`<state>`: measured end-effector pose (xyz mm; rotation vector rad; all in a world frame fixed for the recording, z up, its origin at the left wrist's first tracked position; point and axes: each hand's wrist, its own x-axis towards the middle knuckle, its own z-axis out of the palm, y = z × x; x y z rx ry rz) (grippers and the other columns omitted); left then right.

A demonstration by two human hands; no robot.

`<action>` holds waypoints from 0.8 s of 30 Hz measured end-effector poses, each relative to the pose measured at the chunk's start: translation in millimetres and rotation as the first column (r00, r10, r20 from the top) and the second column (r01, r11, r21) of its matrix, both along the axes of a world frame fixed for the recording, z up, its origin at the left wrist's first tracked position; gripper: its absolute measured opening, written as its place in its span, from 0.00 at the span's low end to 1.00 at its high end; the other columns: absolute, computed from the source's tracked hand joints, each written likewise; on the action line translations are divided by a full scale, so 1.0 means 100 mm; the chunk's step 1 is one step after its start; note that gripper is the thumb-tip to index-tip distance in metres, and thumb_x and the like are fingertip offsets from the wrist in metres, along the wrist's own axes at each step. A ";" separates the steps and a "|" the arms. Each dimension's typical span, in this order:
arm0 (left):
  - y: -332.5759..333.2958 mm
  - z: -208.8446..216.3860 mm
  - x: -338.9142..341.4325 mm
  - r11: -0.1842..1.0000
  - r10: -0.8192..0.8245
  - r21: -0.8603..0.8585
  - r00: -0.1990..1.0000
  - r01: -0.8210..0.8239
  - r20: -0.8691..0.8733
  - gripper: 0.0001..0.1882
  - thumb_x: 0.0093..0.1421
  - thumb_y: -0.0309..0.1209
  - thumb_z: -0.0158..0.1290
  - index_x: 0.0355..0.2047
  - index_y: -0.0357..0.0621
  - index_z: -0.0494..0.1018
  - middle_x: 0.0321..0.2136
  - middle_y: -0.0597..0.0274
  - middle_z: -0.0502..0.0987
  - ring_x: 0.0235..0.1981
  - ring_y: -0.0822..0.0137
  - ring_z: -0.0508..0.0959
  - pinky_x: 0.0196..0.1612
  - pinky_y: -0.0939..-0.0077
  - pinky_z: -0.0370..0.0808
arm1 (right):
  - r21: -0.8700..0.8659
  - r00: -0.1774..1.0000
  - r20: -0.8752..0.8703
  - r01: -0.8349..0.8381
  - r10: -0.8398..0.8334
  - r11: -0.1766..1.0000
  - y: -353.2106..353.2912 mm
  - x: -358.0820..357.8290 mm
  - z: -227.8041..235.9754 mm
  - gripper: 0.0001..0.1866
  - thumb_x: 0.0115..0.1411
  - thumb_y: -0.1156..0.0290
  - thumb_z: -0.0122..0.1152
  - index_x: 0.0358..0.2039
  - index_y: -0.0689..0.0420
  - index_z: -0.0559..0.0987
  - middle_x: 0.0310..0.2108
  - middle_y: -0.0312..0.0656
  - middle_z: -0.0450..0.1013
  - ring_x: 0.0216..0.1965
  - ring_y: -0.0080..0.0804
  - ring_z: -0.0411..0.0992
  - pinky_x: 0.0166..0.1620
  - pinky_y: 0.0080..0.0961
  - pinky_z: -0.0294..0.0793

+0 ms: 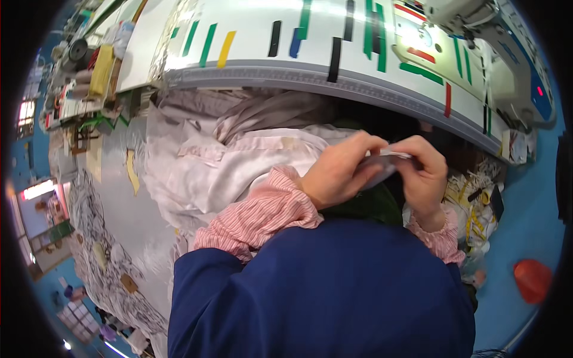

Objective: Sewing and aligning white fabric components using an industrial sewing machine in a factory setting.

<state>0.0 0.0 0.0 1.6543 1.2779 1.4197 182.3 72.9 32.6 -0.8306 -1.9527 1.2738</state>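
Observation:
Close together over my lap, my left hand [337, 173] and my right hand [425, 176] pinch a folded edge of pale cloth [387, 162] between thumbs and fingers. How that edge is folded is partly hidden by the fingers. A large heap of pale pinkish-grey cloth [233, 170] spreads from beneath my left hand toward the left. Whether the pinched edge belongs to this heap, I cannot tell. Both hands are just below the front edge of the white sewing table [250, 42].
A sewing machine [507, 59] stands at the table's right end. Coloured tape strips and a grey ruler strip [239, 74] mark the tabletop. At right lie a scrap pile [471, 203] with a yellow tape measure and a red object [532, 280]. More cloth [104, 250] lies left.

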 end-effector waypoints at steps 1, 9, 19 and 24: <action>-0.11 -0.04 -0.08 0.993 -0.087 -0.086 0.993 0.080 -0.076 0.17 0.51 0.28 0.61 0.42 0.44 0.72 0.30 0.52 0.75 0.29 0.56 0.78 0.30 0.65 0.73 | -0.008 0.999 0.003 0.043 -0.043 0.999 0.02 0.10 -0.06 0.05 0.62 0.74 0.58 0.37 0.61 0.76 0.30 0.35 0.70 0.33 0.19 0.66 0.38 0.15 0.63; -1.40 0.10 -1.82 0.760 -0.317 -0.649 0.887 0.025 -0.337 0.13 0.42 0.23 0.59 0.31 0.44 0.73 0.23 0.50 0.76 0.27 0.46 0.77 0.30 0.59 0.73 | -0.520 0.613 -0.470 0.389 -0.635 0.760 0.81 1.07 -0.45 0.10 0.65 0.71 0.53 0.46 0.58 0.74 0.44 0.38 0.73 0.47 0.28 0.71 0.53 0.28 0.70; -2.88 1.08 -3.79 0.184 0.174 -0.601 0.628 -0.778 -0.759 0.09 0.53 0.23 0.51 0.34 0.40 0.78 0.25 0.59 0.79 0.30 0.66 0.79 0.35 0.70 0.76 | 0.285 0.812 -0.275 0.580 -0.515 0.763 0.65 1.46 0.59 0.19 0.69 0.64 0.43 0.55 0.63 0.66 0.48 0.42 0.67 0.51 0.29 0.66 0.58 0.30 0.61; -2.83 2.92 -3.92 0.272 0.841 0.438 -0.010 -0.857 -0.541 0.10 0.61 0.26 0.51 0.41 0.37 0.78 0.32 0.64 0.81 0.31 0.75 0.79 0.33 0.80 0.75 | 0.150 0.699 -0.528 0.635 -0.482 0.757 0.73 1.08 1.00 0.20 0.69 0.64 0.44 0.55 0.63 0.66 0.50 0.44 0.67 0.51 0.31 0.66 0.58 0.31 0.63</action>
